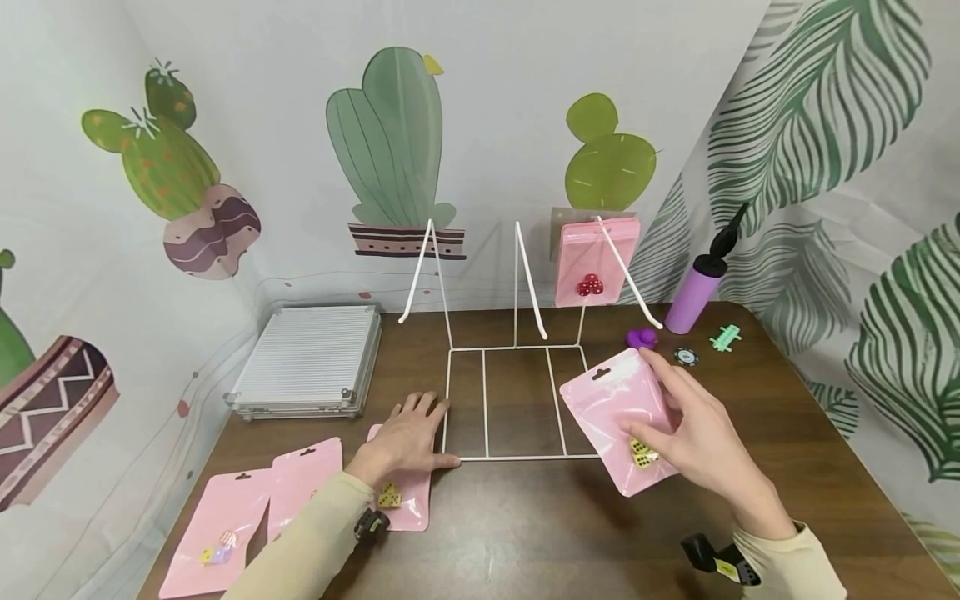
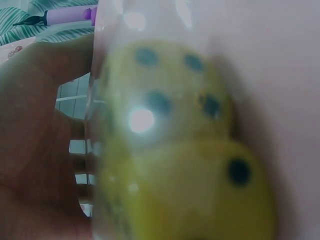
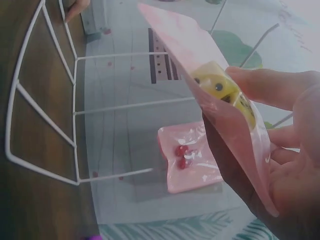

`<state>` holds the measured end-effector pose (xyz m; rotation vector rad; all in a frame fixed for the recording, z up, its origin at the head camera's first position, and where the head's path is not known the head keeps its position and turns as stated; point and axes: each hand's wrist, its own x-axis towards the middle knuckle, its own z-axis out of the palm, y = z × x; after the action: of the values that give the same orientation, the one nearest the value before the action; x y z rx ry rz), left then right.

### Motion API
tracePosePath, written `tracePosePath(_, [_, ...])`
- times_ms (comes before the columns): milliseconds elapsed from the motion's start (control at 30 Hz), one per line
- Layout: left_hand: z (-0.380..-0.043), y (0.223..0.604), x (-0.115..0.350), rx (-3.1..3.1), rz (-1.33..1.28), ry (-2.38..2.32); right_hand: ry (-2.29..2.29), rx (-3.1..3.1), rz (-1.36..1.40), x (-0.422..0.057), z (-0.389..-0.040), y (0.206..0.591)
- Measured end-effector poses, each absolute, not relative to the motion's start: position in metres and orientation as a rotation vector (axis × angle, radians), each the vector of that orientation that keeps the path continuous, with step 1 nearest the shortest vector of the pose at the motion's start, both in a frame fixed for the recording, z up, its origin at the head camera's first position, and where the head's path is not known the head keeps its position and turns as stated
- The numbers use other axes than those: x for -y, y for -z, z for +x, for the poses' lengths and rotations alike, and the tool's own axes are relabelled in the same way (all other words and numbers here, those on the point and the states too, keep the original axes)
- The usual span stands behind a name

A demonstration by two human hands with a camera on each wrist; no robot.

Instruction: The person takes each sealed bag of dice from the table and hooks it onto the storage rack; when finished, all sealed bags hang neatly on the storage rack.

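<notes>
While a white wire rack (image 1: pixel 517 457) stands beside the spread fingers of the left hand (image 1: pixel 401 440), which partly hides a lying pouch (image 1: pixel 414 502), the right hand (image 1: pixel 701 433) pinches a pink pouch (image 1: pixel 600 400), yellow dice (image 1: pixel 642 455) beside its thumb, other fingers partly hidden.

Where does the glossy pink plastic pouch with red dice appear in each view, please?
Head: the pouch hangs upper right of centre.
Left wrist: upper left edge, partly hidden by the left hand.
Right wrist: just below centre, left of the right hand.
Shared landmark: the white wire rack, only partly visible in both wrist views.
</notes>
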<state>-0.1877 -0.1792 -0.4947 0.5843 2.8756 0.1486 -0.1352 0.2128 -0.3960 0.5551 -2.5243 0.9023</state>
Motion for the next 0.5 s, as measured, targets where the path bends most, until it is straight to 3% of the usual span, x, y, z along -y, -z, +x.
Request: tracePosePath(500, [-0.188,0.494,0.18,-2.871,0.599,-0.138,-1.043,2.367,0.698,-0.19,-0.135,0.369])
